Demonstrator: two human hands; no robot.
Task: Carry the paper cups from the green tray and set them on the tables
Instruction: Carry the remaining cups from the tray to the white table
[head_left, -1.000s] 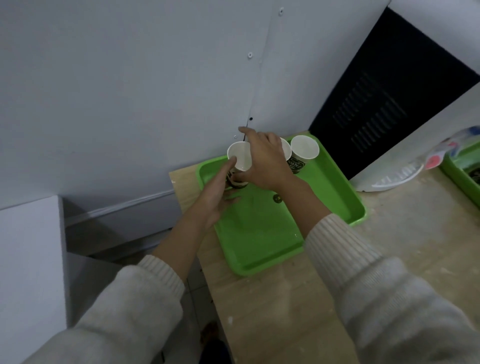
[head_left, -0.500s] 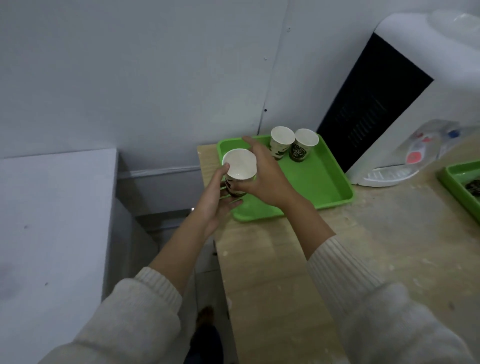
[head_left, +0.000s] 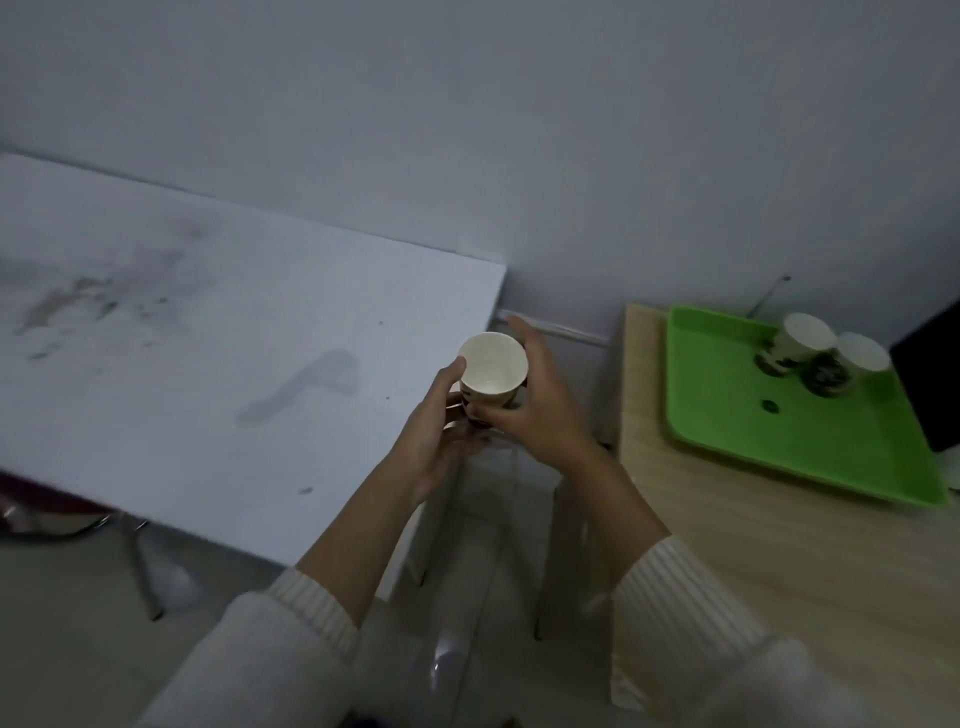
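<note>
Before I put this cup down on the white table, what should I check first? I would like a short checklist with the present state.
1. Grip by the left hand and right hand on the cup: ok.
2. Cup upright: ok.
3. Cup above the white table: not ok, it seems past the edge.
4. Bare spot near that edge: ok, though stained.
5. Table dry: cannot tell.

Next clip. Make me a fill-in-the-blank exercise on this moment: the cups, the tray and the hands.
1. The tray on the wooden table is coloured ___.
2. The paper cups standing on that tray number ___.
3. The carried cup, gripped by the left hand and the right hand, has its mouth facing ___.

Missing words: green; two; up.
</note>
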